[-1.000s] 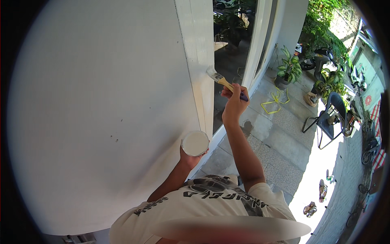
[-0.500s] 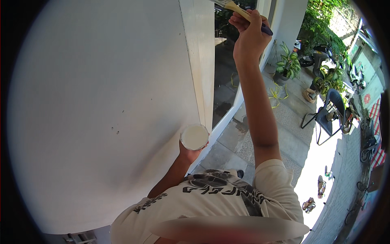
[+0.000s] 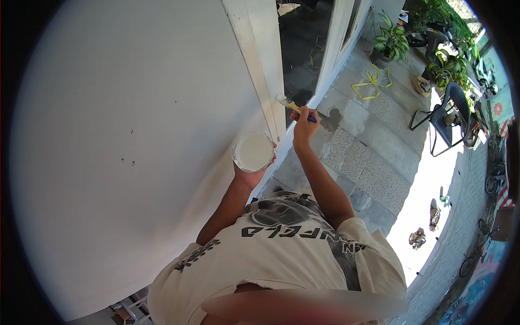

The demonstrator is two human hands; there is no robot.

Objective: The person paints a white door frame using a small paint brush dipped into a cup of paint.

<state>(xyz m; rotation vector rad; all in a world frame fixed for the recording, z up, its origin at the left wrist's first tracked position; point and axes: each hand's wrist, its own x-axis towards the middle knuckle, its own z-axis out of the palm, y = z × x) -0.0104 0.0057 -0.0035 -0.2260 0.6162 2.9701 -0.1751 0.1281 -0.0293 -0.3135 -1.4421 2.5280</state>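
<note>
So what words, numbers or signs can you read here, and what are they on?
Shirt: big dark letters run across the chest, but I won't copy out what they say.
Shirt, left shoulder: smaller dark marks, too unclear to tell if they're letters.
Paintbrush: any marking is too small to read.
Paint container: I see no lettering on the part that shows.

Tub point(image 3: 235, 158) in left hand point(image 3: 249, 176), paintbrush point(image 3: 293, 106) in right hand point(image 3: 306, 127); wall point(image 3: 124, 216)
</note>
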